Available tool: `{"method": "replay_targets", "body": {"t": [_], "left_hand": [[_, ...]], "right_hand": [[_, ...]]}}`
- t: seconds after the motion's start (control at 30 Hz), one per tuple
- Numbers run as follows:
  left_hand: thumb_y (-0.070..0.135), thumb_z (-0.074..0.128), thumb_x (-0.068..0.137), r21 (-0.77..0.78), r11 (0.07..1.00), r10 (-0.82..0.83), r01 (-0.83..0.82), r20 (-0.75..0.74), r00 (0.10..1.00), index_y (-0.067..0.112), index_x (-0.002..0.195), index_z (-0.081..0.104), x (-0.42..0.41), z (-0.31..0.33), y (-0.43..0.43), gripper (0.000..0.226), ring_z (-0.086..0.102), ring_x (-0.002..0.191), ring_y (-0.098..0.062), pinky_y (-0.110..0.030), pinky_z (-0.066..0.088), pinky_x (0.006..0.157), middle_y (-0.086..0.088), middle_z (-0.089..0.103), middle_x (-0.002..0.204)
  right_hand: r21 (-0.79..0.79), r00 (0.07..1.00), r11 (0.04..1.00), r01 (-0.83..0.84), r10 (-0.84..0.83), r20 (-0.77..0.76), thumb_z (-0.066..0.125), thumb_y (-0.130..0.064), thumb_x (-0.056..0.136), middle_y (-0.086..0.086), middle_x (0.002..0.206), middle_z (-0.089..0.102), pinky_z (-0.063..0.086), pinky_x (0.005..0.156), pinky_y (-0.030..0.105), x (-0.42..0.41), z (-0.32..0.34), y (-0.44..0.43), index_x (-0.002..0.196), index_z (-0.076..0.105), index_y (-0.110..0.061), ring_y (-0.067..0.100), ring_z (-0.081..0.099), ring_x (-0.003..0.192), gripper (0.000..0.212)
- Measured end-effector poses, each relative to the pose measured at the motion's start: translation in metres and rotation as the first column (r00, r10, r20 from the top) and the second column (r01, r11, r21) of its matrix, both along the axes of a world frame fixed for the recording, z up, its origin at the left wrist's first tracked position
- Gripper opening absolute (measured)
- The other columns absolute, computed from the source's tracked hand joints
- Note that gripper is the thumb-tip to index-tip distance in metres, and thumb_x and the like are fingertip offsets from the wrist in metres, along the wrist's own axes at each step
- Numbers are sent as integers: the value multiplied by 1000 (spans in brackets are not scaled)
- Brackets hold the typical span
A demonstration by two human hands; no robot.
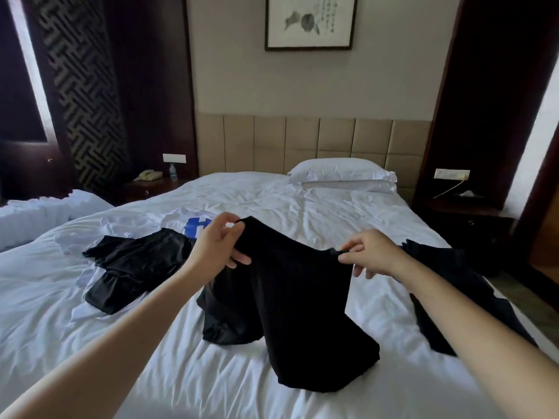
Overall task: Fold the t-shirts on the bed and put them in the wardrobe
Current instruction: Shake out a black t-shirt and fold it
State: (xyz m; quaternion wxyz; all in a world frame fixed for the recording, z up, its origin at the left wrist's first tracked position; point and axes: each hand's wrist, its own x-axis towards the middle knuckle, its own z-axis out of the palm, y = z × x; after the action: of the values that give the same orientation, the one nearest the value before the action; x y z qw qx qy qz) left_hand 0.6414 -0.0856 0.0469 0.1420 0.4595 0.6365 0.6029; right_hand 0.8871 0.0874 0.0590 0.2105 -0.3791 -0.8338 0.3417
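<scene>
I hold a black t-shirt (302, 306) up over the white bed (181, 373); its lower part drapes onto the sheet. My left hand (216, 244) pinches its upper left edge. My right hand (370, 252) pinches the upper right edge. To the left lies another black t-shirt (133, 264), crumpled, partly on top of a white t-shirt with a blue print (187, 220). A further black garment (453, 285) lies at the bed's right edge, partly hidden behind my right forearm. No wardrobe is in view.
A white pillow (341, 173) sits at the padded headboard (302, 143). Dark nightstands flank the bed: the left one (151, 186) carries a phone and a water bottle, the right one (465, 213) a cable. A second bed's bedding (45, 213) shows at far left.
</scene>
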Motion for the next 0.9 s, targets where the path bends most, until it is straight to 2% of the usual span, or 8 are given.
{"method": "replay_targets", "body": {"t": [0.1,0.2,0.33,0.47,0.57,0.7,0.8,0.9], "left_hand": [[24,41,104,-125,989,-77,79,23,997,21,102,47,13,10,6,7,72,63,-25,-28,54,45,0,64,91],[25,38,105,-119,990,-78,78,12,997,14,109,44,19,23,13,13,73,67,-30,-33,59,54,-8,61,101],[26,38,105,-4,998,-66,66,-32,997,16,103,42,12,48,29,11,69,55,-25,-32,55,50,-13,63,95],[24,39,105,111,994,-8,21,-109,994,20,95,43,-2,70,56,12,66,48,-23,-30,49,46,-7,64,74],[26,39,104,-36,999,1,-6,-139,990,19,96,43,-17,67,90,12,66,48,-26,-28,46,43,-6,65,61],[26,36,105,-347,937,-77,45,-78,994,17,94,42,-30,39,144,15,67,47,-21,-26,51,41,-16,66,69],[26,33,106,-357,933,-76,57,-38,996,11,101,40,-42,34,196,17,69,54,-19,-33,59,57,-17,63,88],[28,32,105,-268,963,-42,15,-93,995,15,97,38,-61,54,251,17,68,75,-28,-49,55,81,-12,61,91]], "right_hand": [[-120,991,993,19,-35,-132,61,-11,94,12,100,67,49,46,25,7,1,-10,108,60,-6,22,72,64,15],[-166,958,986,-18,-30,-287,53,-16,99,9,109,58,51,47,29,12,12,-16,112,52,-10,29,72,65,14],[19,936,999,-31,36,-350,52,-19,100,9,87,63,53,49,33,20,42,-10,108,52,-14,31,68,57,10],[215,936,976,37,41,-349,46,-24,102,7,68,61,51,43,32,18,76,14,102,50,-17,28,64,45,7],[237,977,971,15,36,-211,45,-26,102,10,60,59,44,38,27,5,74,46,100,49,-20,25,59,39,8],[0,989,1000,-19,19,-145,44,-25,103,16,91,63,55,49,34,-28,43,92,110,48,-15,30,68,54,13],[-95,971,996,0,-23,-236,43,-23,103,16,107,61,61,66,40,-59,33,131,110,47,-12,32,73,69,14],[-40,936,998,39,-50,-348,44,-23,102,15,113,61,60,78,40,-93,45,181,107,50,-13,25,74,78,12]]}}
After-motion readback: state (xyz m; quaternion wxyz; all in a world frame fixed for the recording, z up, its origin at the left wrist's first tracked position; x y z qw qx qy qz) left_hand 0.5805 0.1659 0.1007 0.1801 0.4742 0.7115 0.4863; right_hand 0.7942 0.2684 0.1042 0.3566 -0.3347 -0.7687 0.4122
